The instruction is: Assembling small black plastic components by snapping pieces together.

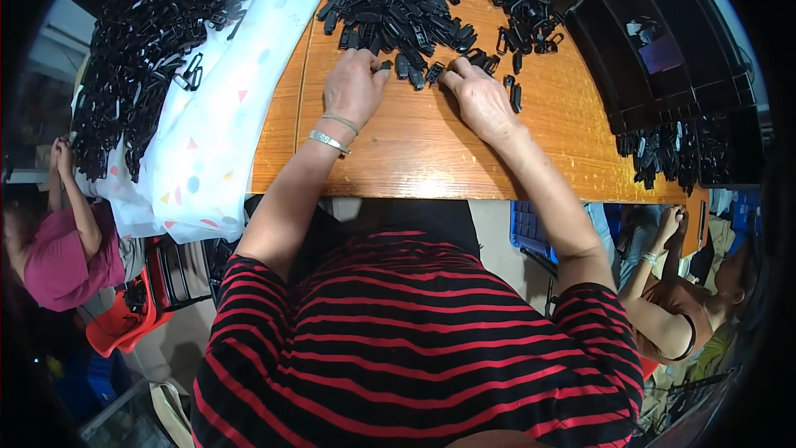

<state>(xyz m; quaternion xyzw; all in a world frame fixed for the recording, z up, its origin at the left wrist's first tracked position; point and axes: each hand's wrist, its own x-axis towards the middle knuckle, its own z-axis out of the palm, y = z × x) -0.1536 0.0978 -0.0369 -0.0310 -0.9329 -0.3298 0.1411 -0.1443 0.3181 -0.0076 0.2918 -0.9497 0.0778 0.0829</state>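
Note:
On the wooden table (414,158) lies a big heap of small black plastic clips (390,0), long and narrow, some with open frames. My left hand (355,87) is at the heap's near edge with its fingers curled. A small black plastic clip (384,65) shows at the tips of its thumb and forefinger. To the right, my right hand (481,101) has its fingers bent and drawn together at the same edge. What its fingertips hold, if anything, is hidden. One loose black clip (434,73) lies just left of them, between my hands.
A white patterned plastic sheet (240,108) runs down the left, with another black heap (141,58) on it. Black bins (663,33) stand at the right, more black pieces (663,153) before them. One person (70,257) sits at the left, another (680,303) at the right.

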